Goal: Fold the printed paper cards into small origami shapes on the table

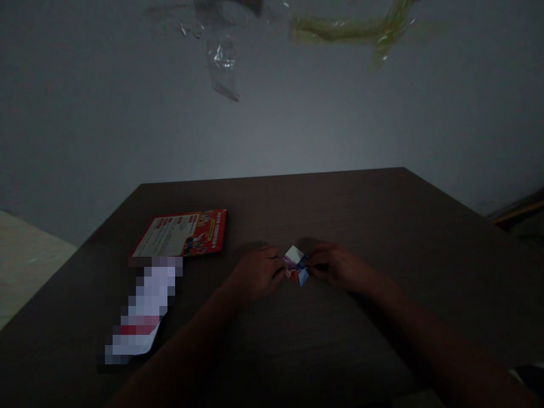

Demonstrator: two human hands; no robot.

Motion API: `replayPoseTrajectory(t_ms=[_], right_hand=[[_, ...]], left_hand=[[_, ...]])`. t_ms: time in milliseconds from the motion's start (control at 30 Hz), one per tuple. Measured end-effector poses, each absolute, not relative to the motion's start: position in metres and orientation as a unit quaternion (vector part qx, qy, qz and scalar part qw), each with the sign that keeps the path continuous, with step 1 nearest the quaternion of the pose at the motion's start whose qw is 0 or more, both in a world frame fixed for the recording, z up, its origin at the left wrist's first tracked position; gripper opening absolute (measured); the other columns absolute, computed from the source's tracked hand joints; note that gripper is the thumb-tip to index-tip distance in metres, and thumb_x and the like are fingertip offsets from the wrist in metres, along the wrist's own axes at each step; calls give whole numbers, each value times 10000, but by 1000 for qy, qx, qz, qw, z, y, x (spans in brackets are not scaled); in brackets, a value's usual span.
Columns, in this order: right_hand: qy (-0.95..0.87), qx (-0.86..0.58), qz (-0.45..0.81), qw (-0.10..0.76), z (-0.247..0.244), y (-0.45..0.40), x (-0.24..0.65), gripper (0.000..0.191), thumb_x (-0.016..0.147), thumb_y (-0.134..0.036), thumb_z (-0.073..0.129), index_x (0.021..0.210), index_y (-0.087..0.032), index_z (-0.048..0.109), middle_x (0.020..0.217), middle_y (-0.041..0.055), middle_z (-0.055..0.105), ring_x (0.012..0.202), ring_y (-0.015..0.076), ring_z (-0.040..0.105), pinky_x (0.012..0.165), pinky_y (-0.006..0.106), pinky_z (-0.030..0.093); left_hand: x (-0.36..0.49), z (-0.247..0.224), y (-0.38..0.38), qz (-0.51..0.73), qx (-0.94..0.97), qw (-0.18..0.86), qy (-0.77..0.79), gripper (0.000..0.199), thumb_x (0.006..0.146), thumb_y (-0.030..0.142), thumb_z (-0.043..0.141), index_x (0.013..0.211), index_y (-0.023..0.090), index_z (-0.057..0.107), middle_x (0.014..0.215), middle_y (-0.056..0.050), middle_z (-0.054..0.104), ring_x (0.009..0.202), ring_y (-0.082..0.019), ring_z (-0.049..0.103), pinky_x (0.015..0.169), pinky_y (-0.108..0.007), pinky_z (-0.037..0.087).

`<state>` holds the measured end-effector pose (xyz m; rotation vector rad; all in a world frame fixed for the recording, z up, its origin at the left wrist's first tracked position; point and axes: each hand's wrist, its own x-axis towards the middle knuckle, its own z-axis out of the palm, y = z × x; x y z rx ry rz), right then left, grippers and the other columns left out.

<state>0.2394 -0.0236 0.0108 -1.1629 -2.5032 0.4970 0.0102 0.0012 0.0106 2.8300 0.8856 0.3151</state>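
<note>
A small piece of folded paper point(296, 264), printed in white, blue and orange, is between my hands near the middle of the table. My left hand point(260, 272) pinches its left edge with thumb and fingers. On the opposite side, my right hand point(334, 265) grips the right corner, its fingers bent together. Both forearms reach in from the bottom of the view. Fine creases on the paper are too dim to make out.
On the dark wooden table point(340, 209), a red and white printed booklet point(182, 233) lies to the left. Nearer me is a blurred-out, pale, phone-like object point(147, 311). A grey wall point(272, 130) with tape remnants point(340, 29) rises behind the table's far edge.
</note>
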Motion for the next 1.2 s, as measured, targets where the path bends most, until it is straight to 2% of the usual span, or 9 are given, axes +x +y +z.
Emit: replayPoseTrajectory(t_ms=[200, 500, 1200], right_hand=[[-880, -405, 174, 177, 6, -21, 242, 172, 827, -170, 550, 935, -192, 682, 886, 61, 627, 804, 163, 582, 738, 292, 452], [-878, -410, 166, 183, 8, -21, 241, 161, 838, -136, 516, 887, -182, 662, 833, 59, 625, 775, 164, 571, 720, 300, 450], [-873, -428, 153, 178, 7, -21, 240, 127, 842, -146, 527, 900, -171, 638, 852, 61, 641, 824, 175, 568, 751, 315, 442]], left_hand=[[10, 11, 2, 89, 942, 78, 314, 210, 872, 250, 464, 904, 187, 662, 830, -52, 591, 801, -175, 551, 700, -291, 440], [9, 9, 2, 97, 935, 58, 335, 217, 871, 285, 463, 886, 189, 658, 830, -48, 606, 811, -181, 565, 701, -293, 448], [11, 10, 3, 40, 919, 54, 389, 251, 897, 326, 423, 904, 172, 621, 892, -65, 621, 776, -187, 589, 676, -300, 466]])
